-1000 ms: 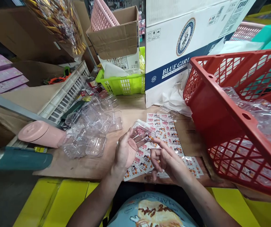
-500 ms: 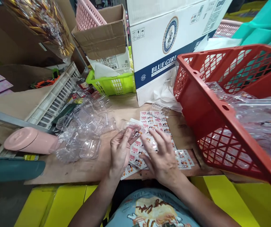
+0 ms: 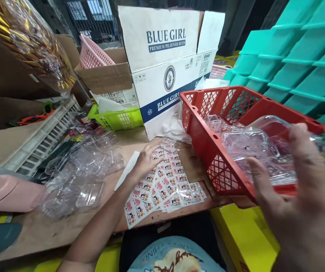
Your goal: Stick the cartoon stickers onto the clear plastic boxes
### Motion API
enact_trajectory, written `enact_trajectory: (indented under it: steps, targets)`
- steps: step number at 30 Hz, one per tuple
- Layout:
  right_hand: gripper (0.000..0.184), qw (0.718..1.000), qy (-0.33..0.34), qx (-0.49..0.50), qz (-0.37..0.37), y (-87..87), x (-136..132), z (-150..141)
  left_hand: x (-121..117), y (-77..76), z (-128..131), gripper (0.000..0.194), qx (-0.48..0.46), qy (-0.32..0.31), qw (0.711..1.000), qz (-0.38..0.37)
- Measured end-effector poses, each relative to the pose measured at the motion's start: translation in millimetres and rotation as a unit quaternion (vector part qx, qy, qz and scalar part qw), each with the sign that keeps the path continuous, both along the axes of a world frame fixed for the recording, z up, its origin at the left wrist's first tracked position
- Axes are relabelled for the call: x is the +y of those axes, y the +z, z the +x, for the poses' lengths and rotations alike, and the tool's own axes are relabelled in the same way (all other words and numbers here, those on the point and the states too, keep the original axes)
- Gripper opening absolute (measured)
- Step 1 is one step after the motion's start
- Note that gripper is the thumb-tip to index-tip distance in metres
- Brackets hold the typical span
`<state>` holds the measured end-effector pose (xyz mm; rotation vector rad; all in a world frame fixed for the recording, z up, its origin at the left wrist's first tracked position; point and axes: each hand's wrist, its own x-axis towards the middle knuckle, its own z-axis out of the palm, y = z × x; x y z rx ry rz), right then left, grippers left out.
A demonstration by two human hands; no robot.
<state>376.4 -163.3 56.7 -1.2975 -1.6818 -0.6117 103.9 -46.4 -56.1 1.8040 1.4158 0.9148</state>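
My right hand [image 3: 304, 189] is spread wide, no longer working on a clear box between both hands; it hangs over the clear boxes [image 3: 244, 141] in the red crate [image 3: 198, 134], so that piece looks finished. My left hand [image 3: 147, 160] has gone to the sticker sheets [image 3: 165, 185], its pinch unclear.

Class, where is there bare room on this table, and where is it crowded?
Bare tabletop shows between the lime basket and left hand, and in front of the clear containers. Bare cardboard lies between the sticker sheets and red crate. Crowded: among the containers and inside the crate.
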Motion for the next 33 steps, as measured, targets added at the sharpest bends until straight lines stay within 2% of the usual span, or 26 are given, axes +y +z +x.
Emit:
enact_trajectory:
  steps: [2, 4, 6, 8, 9, 10, 13, 14, 15, 18, 19, 21, 23, 25, 26, 27, 30, 31, 33]
  targets:
    - [0.076, 0.999, 0.036, -0.013, -0.033, -8.3, -3, -13, 18, -13.7, -12, 0.075, 0.175, 0.015, 0.984, 0.003]
    - [0.068, 0.981, 0.165, 0.007, -0.098, -31.3, 2, -37, 22, -25.5, -28, 0.076, 0.26, -0.004, 0.965, -0.032]
    - [0.058, 0.943, 0.27, 0.026, -0.192, -63.2, 18, -62, 17, -34.7, -42, 0.052, 0.271, -0.022, 0.961, -0.057]
    - [0.053, 0.913, 0.301, 0.076, -0.265, -97.8, 42, -82, 10, -41.8, -54, 0.029, 0.264, -0.028, 0.962, -0.057]
    - [0.054, 0.903, 0.3, 0.106, -0.287, -114.3, 56, -92, 8, -44.8, -58, 0.027, 0.264, -0.028, 0.963, -0.051]
    - [0.057, 0.894, 0.293, 0.131, -0.314, -129.3, 70, -100, 6, -47.3, -61, 0.033, 0.261, -0.021, 0.964, -0.043]
    - [0.062, 0.862, 0.3, 0.163, -0.375, -161.3, 103, -123, 12, -51.7, -65, 0.071, 0.226, 0.028, 0.973, -0.037]
    - [0.063, 0.856, 0.307, 0.167, -0.382, -167.2, 110, -129, 16, -51.8, -65, 0.077, 0.208, 0.043, 0.976, -0.041]
    - [0.062, 0.853, 0.311, 0.172, -0.383, -171.3, 116, -134, 20, -51.1, -65, 0.073, 0.19, 0.052, 0.979, -0.044]
    - [0.067, 0.848, 0.309, 0.201, -0.381, -175.5, 130, -142, 27, -43.9, -61, 0.04, 0.147, 0.048, 0.987, -0.035]
    - [0.07, 0.843, 0.308, 0.215, -0.384, -175.4, 134, -141, 25, -40.1, -59, 0.034, 0.136, 0.045, 0.989, -0.029]
    - [0.073, 0.831, 0.314, 0.238, -0.393, -173.1, 141, -135, 17, -31.6, -57, 0.034, 0.074, 0.035, 0.996, -0.029]
    - [0.071, 0.808, 0.342, 0.257, -0.404, -167.0, 146, -125, 5, -23.0, -57, 0.038, -0.068, 0.021, 0.996, -0.06]
    - [0.067, 0.784, 0.382, 0.26, -0.414, -156.1, 147, -114, -7, -16.1, -58, 0.037, -0.237, 0.012, 0.966, -0.107]
    - [0.066, 0.786, 0.39, 0.25, -0.409, -149.0, 145, -110, -11, -13.7, -58, 0.035, -0.302, 0.011, 0.944, -0.131]
    - [0.064, 0.806, 0.381, 0.233, -0.389, -141.4, 142, -107, -15, -12.0, -58, 0.032, -0.344, 0.015, 0.927, -0.15]
    - [0.047, 0.907, 0.306, 0.133, -0.257, -121.5, 129, -109, -24, -11.1, -51, 0.027, -0.403, 0.042, 0.897, -0.174]
    - [0.037, 0.926, 0.294, 0.095, -0.218, -117.7, 124, -113, -26, -11.6, -48, 0.026, -0.412, 0.05, 0.894, -0.172]
    - [0.02, 0.933, 0.306, 0.039, -0.185, -116.0, 117, -123, -31, -13.0, -41, 0.026, -0.419, 0.051, 0.892, -0.162]
